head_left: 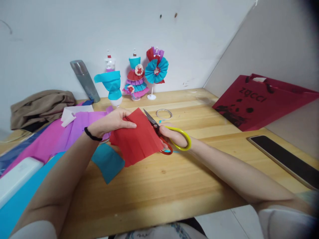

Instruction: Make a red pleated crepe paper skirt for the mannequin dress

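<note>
The left grip, the person's left hand, is closed on a sheet of red paper, the thumb pressed flat on its upper face and the fingers mostly hidden behind it. The right grip, the right hand, is wrapped around scissors, with the thumb at the yellow loop and fingertips showing near the red one. The dark blades lie along the right edge of the red paper, nearly together; whether they bite into it cannot be told. The paper is held over the table in front of the person, overlapping a teal piece in view. On the right, a dark pink bag leans at a slant and carries dark lettering that reads "zacci", above a black, blotchy print. Below it lies a phone, dark face up, with no legible brand. The grey bottle tilted at the wall shows no readable label. Near it stand three small dress forms in coloured paper, the middle one with layered ruffles. A clear ring lies just beyond the scissors.
</note>
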### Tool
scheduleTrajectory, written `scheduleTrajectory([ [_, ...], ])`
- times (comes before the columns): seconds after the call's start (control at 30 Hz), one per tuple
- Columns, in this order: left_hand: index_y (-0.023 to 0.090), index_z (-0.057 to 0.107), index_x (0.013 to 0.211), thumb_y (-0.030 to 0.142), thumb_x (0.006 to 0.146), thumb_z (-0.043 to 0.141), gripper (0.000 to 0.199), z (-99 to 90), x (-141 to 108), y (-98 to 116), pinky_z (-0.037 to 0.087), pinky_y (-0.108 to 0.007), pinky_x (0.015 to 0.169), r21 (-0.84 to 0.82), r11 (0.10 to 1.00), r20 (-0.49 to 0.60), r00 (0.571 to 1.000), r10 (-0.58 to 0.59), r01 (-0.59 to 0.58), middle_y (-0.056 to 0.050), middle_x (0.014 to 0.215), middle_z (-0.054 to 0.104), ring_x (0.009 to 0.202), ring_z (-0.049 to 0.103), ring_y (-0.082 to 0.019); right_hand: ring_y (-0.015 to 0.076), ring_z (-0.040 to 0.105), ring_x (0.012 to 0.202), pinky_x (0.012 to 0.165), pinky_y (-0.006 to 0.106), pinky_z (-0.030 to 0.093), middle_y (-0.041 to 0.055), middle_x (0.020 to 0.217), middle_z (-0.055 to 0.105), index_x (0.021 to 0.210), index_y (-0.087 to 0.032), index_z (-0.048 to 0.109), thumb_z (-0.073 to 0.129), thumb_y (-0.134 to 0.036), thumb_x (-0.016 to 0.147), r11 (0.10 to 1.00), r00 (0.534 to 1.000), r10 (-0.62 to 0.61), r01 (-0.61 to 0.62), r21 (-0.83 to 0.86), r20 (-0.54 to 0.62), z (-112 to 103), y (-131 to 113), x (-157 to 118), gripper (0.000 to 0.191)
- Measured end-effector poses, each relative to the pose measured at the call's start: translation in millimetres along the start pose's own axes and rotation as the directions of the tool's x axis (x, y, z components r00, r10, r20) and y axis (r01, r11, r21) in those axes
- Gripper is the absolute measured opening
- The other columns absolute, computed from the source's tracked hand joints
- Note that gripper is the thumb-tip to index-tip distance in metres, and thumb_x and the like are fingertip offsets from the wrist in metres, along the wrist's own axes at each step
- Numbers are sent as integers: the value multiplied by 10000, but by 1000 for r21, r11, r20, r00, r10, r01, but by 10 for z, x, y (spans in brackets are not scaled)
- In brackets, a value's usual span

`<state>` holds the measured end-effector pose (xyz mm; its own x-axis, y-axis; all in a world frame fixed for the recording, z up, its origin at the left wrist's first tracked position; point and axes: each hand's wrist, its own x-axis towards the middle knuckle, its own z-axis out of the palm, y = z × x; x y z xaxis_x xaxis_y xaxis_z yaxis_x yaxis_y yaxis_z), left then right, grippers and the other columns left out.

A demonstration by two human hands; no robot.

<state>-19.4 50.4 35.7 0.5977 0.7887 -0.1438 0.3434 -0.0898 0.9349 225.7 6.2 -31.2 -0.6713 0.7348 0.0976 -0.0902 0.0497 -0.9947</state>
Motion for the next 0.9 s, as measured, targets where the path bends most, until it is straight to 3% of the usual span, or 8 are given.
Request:
scheduleTrajectory([
  [0.2, 155, 771, 920, 388, 714, 823, 315, -22, 2, -5, 573, -281, 692, 26, 1000, 17, 1000, 17, -17, -84, 959, 786, 794, 721, -201, 65, 331, 293, 312, 221, 235, -61, 339, 391, 520, -198, 474, 534, -738, 837, 995, 992, -64, 56, -77, -109, 5, -54, -12, 629],
  [0.53, 149, 772, 843, 382, 705, 811, 273, -11, 17, -2, 547, -261, 632, 100, 994, 15, 999, 48, -50, -81, 887, 779, 739, 701, -194, 99, 468, 349, 342, 222, 355, -23, 439, 542, 674, -164, 554, 597, -701, 817, 988, 999, 39, -35, 149, -21, 12, 11, -24, 557],
  [0.73, 148, 774, 843, 378, 742, 768, 251, -2, 36, -4, 545, -276, 713, 193, 977, 100, 992, 73, -91, -82, 897, 765, 834, 691, -206, 102, 501, 386, 366, 217, 380, -24, 465, 536, 668, -175, 533, 565, -718, 833, 992, 1000, -2, 5, 127, -22, -11, 24, -8, 568],
  [0.9, 143, 767, 824, 374, 737, 762, 248, 6, 45, -2, 545, -287, 729, 199, 975, 87, 993, 84, -100, -80, 875, 758, 859, 689, -221, 61, 363, 313, 317, 189, 287, -78, 418, 466, 717, -180, 531, 589, -739, 798, 997, 995, 29, -22, 71, -101, 13, -23, -6, 567],
])
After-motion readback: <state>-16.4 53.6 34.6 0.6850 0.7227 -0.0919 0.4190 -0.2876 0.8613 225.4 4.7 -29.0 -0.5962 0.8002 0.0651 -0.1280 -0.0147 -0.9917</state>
